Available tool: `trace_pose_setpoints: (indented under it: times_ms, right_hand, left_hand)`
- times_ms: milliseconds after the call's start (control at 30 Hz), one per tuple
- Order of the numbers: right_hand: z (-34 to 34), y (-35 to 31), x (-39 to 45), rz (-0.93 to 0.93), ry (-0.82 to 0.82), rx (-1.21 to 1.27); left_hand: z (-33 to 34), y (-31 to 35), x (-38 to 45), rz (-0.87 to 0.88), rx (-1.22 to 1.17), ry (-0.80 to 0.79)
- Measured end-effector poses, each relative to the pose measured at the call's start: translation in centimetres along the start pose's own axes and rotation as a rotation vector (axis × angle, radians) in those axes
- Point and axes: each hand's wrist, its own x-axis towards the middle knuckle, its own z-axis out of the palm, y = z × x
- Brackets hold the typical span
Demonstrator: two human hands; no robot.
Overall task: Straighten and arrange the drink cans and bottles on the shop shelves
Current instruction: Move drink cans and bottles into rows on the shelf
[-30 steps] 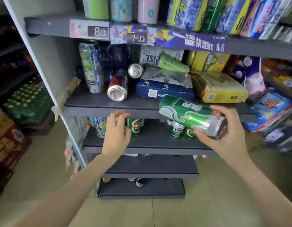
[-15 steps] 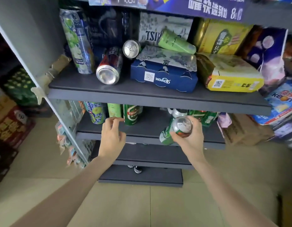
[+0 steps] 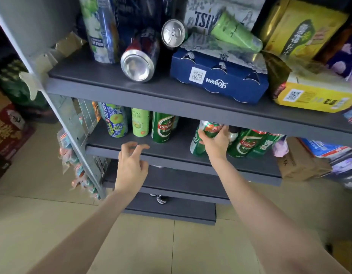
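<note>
On the second shelf down, our right hand [image 3: 215, 142] has its grip wrapped round the top of a tall green aluminium beer can [image 3: 205, 135], fingers and thumb curled over the rim. A second ago we held this can sideways out in front of the shelves; half a second ago it was tipping end-on toward us; now it is nearly upright under the shelf above, its base at or just above the dark grey lower shelf board [image 3: 179, 150] — we cannot tell whether it has touched down. It sits just beside the cluster of matching green cans [image 3: 248, 144] on its right, well apart from the single upright green can [image 3: 162, 128] further left. So the placing step looks nearly done; we judge what remains is to seat the can square, label forward, and let go.

Our left hand [image 3: 131, 164] hovers before the lower shelf's front edge, fingers loosely curled and parted, holding nothing — much where it was a second ago.

Above, the grey upper shelf [image 3: 112, 84] shows the work left: a red-and-blue can lying on its side [image 3: 140, 56], a silver-topped can tipped over behind it [image 3: 173, 33], and a pale green can lying across the blue cardboard multipack [image 3: 220, 80].
</note>
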Motion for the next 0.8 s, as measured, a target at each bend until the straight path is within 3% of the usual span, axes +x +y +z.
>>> trace_pose_setpoints:
  times_ms: [300,467,800]
  right_hand:
    - [2.2,6.2,-2.0,0.108,0.024,-0.253]
    - [4.1,5.8,0.3,0.086,0.053,-0.252]
    - [2.1,6.8,-4.6,0.072,-0.068,-0.172]
  left_hand:
    - [3.8,-3.1,3.4,-0.185,-0.175,0.005]
    - [5.4,-4.6,7.0,-0.157,-0.197,0.123]
    - [7.0,-3.3,11.3,-0.369,-0.333,0.232]
